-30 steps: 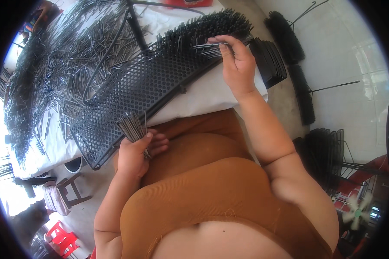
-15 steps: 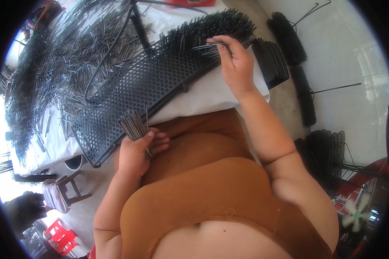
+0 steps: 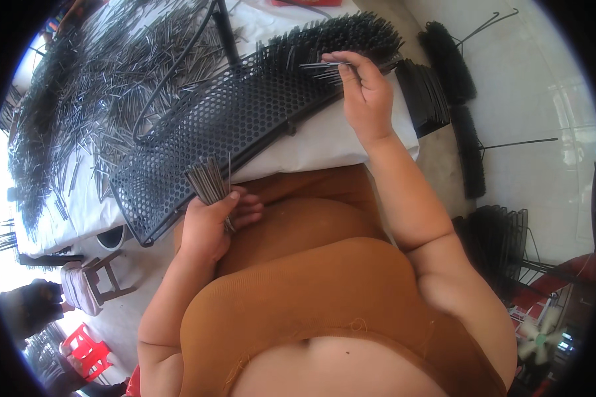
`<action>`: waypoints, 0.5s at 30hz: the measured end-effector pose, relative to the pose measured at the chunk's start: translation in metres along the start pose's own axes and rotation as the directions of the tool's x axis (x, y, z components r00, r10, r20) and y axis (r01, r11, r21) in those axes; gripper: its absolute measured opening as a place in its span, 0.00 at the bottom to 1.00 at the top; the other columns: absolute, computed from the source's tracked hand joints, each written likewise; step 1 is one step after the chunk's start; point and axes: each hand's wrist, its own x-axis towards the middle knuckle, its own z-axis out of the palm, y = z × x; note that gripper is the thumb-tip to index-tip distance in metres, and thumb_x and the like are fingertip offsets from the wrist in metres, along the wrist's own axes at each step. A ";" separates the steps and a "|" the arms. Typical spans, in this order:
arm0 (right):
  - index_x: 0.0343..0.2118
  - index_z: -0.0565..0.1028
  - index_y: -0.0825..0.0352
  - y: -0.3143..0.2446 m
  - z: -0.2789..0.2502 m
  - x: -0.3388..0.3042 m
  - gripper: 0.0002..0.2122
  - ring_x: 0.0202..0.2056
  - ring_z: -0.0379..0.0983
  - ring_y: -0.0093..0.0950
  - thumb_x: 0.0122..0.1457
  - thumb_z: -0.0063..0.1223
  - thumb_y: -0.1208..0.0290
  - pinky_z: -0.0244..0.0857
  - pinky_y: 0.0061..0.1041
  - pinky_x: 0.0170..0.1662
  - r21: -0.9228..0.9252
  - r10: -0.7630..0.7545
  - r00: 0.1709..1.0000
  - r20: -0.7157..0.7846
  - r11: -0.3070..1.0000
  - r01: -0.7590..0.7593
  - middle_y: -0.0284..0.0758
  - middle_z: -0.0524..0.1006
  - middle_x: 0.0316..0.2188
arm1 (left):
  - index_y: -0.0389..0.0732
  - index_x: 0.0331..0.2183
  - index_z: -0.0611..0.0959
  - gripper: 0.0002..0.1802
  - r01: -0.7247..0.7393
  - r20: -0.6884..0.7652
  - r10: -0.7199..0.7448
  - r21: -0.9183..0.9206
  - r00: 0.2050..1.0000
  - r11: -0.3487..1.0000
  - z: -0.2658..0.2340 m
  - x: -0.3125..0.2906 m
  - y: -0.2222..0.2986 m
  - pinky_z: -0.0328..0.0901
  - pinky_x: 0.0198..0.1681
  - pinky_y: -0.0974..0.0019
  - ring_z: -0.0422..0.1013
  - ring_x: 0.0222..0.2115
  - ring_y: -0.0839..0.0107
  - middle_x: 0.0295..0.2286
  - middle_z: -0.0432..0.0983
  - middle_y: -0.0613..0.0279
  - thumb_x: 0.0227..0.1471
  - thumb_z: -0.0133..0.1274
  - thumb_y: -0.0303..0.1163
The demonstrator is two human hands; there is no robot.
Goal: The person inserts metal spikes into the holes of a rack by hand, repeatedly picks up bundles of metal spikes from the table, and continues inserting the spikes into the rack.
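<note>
A black perforated panel (image 3: 208,119) lies slanted across the near side of the table. Its far right part is crowded with dark upright strips (image 3: 351,33). My left hand (image 3: 212,221), near the panel's lower edge, is closed around a bundle of thin grey-black strips (image 3: 207,180); one strip stands apart from the rest. Over the right part of the panel, my right hand (image 3: 369,99) pinches a few thin strips (image 3: 326,65) between thumb and fingers, pointing left. Whether their tips touch the panel, I cannot tell.
A large heap of loose strips (image 3: 106,86) covers the white-sheeted table (image 3: 79,225). A dark metal stand (image 3: 225,33) rises behind the panel. Stacked black panels (image 3: 424,96) sit at right, and bristly black brush pieces (image 3: 470,152) lie on the floor. A stool (image 3: 99,281) stands lower left.
The view has shifted slightly, with the panel and table appearing a little farther right. Both hands keep their hold on the strips; the right hand has barely moved.
</note>
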 end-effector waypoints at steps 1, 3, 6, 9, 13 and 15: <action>0.39 0.76 0.69 0.000 0.002 -0.001 0.05 0.39 0.79 0.26 0.61 0.50 0.79 0.69 0.20 0.43 0.001 0.000 1.000 0.003 1.000 0.000 0.38 0.82 0.35 | 0.26 0.38 0.75 0.09 0.004 0.007 -0.004 0.003 1.000 1.000 0.001 0.001 0.000 0.75 0.39 0.56 0.77 0.33 0.52 0.33 0.76 0.42 0.57 0.47 0.22; 0.39 0.76 0.69 0.000 0.006 -0.004 0.06 0.38 0.79 0.27 0.61 0.50 0.79 0.69 0.20 0.43 -0.024 0.002 0.999 0.032 1.000 -0.001 0.38 0.81 0.35 | 0.27 0.38 0.75 0.09 0.001 0.007 -0.001 0.009 1.000 1.000 0.000 0.001 -0.001 0.75 0.38 0.56 0.77 0.33 0.52 0.33 0.76 0.43 0.57 0.47 0.23; 0.39 0.76 0.69 0.002 0.005 -0.001 0.06 0.38 0.79 0.28 0.60 0.50 0.79 0.70 0.21 0.42 -0.042 -0.007 0.998 0.061 0.999 0.010 0.38 0.81 0.35 | 0.27 0.38 0.75 0.09 0.002 0.004 -0.002 0.019 1.000 1.000 0.000 0.001 0.000 0.75 0.37 0.57 0.77 0.32 0.54 0.33 0.77 0.43 0.57 0.48 0.23; 0.39 0.77 0.68 0.002 0.003 -0.001 0.06 0.38 0.79 0.29 0.61 0.50 0.79 0.70 0.21 0.42 -0.021 -0.016 0.998 0.068 1.000 0.017 0.38 0.81 0.35 | 0.27 0.38 0.75 0.09 0.003 -0.001 -0.003 0.031 1.000 1.000 -0.002 0.001 0.000 0.75 0.36 0.58 0.77 0.32 0.55 0.33 0.77 0.44 0.57 0.48 0.23; 0.39 0.77 0.68 -0.005 0.003 0.001 0.06 0.38 0.79 0.28 0.61 0.50 0.79 0.70 0.21 0.41 -0.073 -0.011 0.997 0.080 0.997 0.017 0.38 0.81 0.35 | 0.27 0.38 0.75 0.09 -0.002 -0.011 0.002 0.048 1.000 0.999 -0.001 0.001 0.001 0.75 0.35 0.59 0.77 0.31 0.55 0.32 0.77 0.45 0.57 0.48 0.23; 0.39 0.77 0.68 -0.006 0.004 0.002 0.06 0.37 0.79 0.28 0.61 0.49 0.78 0.69 0.21 0.41 -0.112 -0.024 0.995 0.094 0.993 0.035 0.38 0.81 0.34 | 0.27 0.38 0.75 0.09 -0.002 -0.009 0.003 0.047 1.000 0.999 -0.002 0.002 0.000 0.75 0.35 0.59 0.77 0.31 0.55 0.32 0.77 0.44 0.57 0.48 0.23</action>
